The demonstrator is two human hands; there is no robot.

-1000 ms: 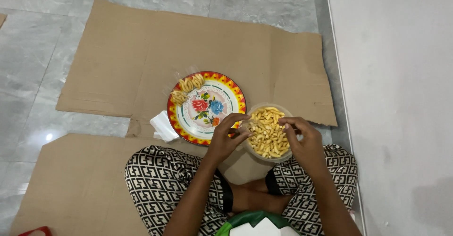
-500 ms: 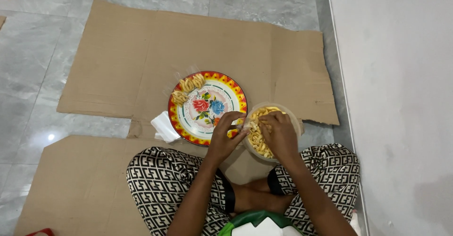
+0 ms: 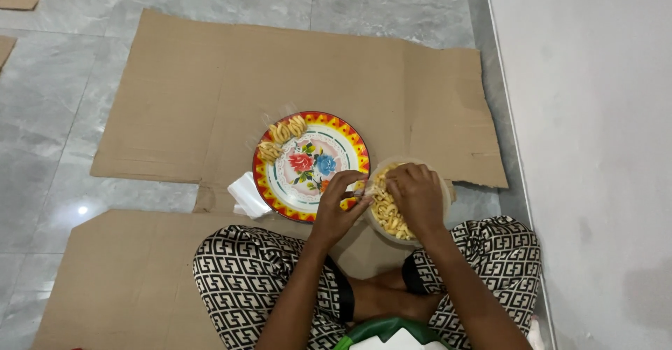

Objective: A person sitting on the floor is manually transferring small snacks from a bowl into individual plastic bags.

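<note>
though hand-covered, bowl (image 3: 442, 185) of snacks (image 3: 387, 210)

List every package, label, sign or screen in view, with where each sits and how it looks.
Two small clear packets of yellow snacks: far-left edge of the flowered plate, transparent, filled with pale yellow sticks.
Stack of clear plastic bags: on the cardboard, left of the plate, flat, whitish.
Small clear bag: pinched by the left hand beside the right hand.
No labels, signs or screens show.

The plate (image 3: 311, 166) lies on the cardboard sheet (image 3: 210, 91), two snack packets (image 3: 280, 140) on its far left rim. Just right of it sits the snack bowl (image 3: 442, 189); a plastic stack (image 3: 248, 194) lies at its near left. A wall (image 3: 595, 147) stands on the right.
</note>
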